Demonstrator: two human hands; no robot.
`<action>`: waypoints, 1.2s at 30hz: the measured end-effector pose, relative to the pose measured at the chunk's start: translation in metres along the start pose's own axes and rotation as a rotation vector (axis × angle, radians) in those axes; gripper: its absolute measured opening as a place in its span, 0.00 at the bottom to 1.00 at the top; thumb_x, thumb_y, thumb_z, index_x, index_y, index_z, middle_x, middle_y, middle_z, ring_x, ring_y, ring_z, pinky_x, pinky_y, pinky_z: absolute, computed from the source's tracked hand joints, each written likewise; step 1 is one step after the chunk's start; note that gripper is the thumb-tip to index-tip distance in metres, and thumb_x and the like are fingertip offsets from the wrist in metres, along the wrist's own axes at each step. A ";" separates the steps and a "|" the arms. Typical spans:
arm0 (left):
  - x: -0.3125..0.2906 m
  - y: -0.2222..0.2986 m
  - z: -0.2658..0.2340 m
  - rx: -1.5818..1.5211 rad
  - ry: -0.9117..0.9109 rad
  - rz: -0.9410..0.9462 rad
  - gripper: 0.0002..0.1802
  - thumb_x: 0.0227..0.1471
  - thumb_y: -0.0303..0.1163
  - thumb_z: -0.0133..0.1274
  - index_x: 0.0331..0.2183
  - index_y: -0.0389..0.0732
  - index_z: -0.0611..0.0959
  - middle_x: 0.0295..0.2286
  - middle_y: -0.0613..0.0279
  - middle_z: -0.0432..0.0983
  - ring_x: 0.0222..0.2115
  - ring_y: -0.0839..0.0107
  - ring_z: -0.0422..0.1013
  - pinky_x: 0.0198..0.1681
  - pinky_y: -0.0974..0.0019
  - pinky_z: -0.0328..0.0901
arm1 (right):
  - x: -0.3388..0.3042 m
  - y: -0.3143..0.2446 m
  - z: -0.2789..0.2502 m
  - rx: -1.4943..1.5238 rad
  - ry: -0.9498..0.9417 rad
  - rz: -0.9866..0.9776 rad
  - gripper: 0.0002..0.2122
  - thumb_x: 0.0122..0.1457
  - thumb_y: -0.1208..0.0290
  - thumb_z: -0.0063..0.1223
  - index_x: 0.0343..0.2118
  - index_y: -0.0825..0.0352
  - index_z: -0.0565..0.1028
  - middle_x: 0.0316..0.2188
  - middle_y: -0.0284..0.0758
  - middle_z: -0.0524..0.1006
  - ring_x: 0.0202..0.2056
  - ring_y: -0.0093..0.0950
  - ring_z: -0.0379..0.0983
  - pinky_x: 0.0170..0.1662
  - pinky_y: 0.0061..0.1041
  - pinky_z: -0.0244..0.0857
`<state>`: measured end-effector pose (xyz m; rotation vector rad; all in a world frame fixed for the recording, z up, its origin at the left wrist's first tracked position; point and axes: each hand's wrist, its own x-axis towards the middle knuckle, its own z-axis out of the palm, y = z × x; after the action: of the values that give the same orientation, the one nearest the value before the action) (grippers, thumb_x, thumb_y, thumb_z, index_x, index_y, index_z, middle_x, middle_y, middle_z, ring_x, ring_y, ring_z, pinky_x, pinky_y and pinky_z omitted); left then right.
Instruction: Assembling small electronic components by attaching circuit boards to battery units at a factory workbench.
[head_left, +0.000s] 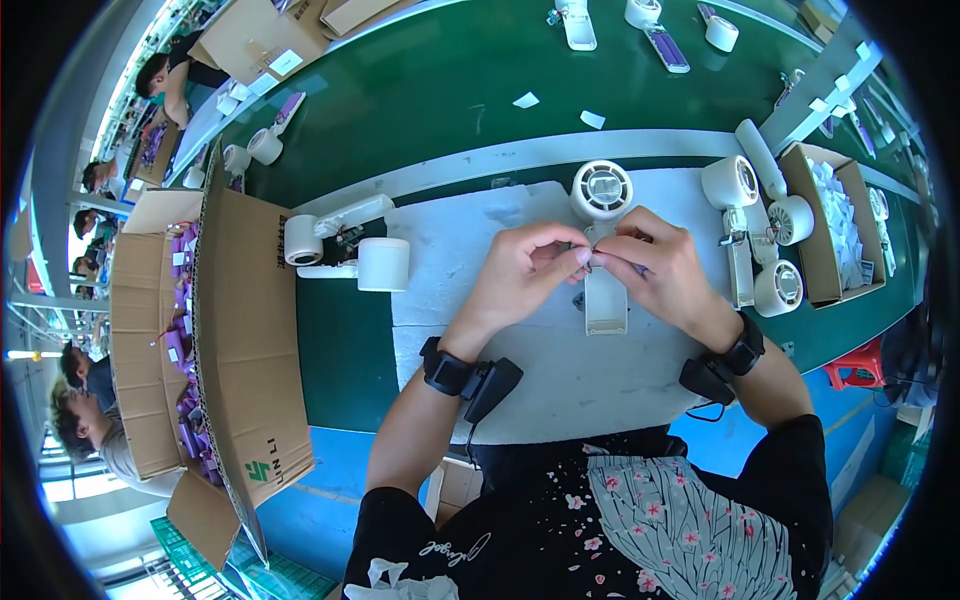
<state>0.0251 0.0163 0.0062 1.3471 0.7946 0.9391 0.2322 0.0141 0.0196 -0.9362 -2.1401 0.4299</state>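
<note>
- Fan (pixel 606 298) is laid on the grey mat (pixel 560 390).
- Over it, left hand (pixel 522 270) and right hand (pixel 665 272) are brought together, fingertips pinched; whether anything is gripped cannot be told.

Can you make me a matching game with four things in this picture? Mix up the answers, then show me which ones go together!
Things:
1. Big box
2. Small box
3. Stool
4. Left hand and right hand

Clues:
A. Red, off at the right
B. Close together, over the grey mat
C. Has purple pieces inside
D. Has white pieces inside

Right pairs:
1-C, 2-D, 3-A, 4-B
</note>
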 end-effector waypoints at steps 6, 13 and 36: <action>0.001 -0.001 -0.005 0.045 -0.038 -0.057 0.10 0.54 0.25 0.56 0.39 0.32 0.79 0.33 0.58 0.79 0.31 0.76 0.75 0.36 0.72 0.71 | -0.001 -0.004 0.000 -0.081 -0.064 0.023 0.03 0.50 0.78 0.61 0.28 0.67 0.79 0.26 0.36 0.73 0.24 0.32 0.72 0.26 0.27 0.67; 0.001 0.004 -0.015 0.044 -0.095 -0.133 0.13 0.50 0.21 0.58 0.41 0.33 0.79 0.37 0.59 0.78 0.35 0.77 0.74 0.40 0.72 0.71 | 0.003 0.002 -0.001 0.204 -0.137 0.107 0.03 0.50 0.79 0.60 0.28 0.71 0.79 0.24 0.36 0.72 0.24 0.30 0.69 0.27 0.26 0.63; 0.001 -0.007 -0.005 0.208 0.064 0.153 0.14 0.45 0.17 0.60 0.38 0.34 0.80 0.35 0.59 0.80 0.35 0.75 0.76 0.41 0.71 0.71 | 0.002 0.004 0.002 0.237 -0.140 0.182 0.01 0.50 0.82 0.57 0.26 0.73 0.77 0.23 0.36 0.71 0.24 0.30 0.68 0.26 0.27 0.59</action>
<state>0.0217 0.0192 -0.0016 1.5822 0.8657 1.0457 0.2320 0.0181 0.0166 -0.9905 -2.0768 0.8425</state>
